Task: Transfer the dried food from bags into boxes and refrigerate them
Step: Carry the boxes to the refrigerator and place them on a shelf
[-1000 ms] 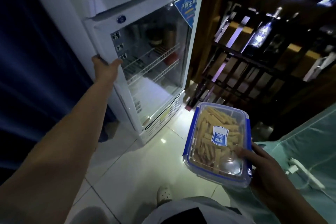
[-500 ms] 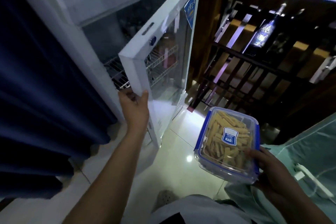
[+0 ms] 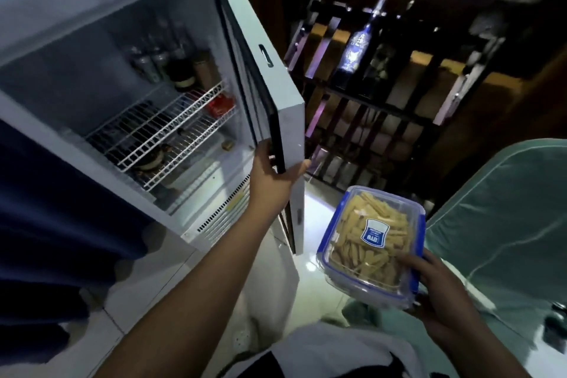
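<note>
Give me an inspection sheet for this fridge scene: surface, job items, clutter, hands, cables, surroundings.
Surface: pale tiled floor, glossy.
Job's things: fridge stands with its door open; lidded clear box, blue-rimmed, full of pale dried sticks, not yet inside.
Clutter: bottles and jars above the wire shelves; a dark pot lower down.
Hands: left hand grips the door's lower edge; right hand holds the box.
Cables: nothing seen.
Surroundings: dark wooden rack with a bottle; green cover at right.
</note>
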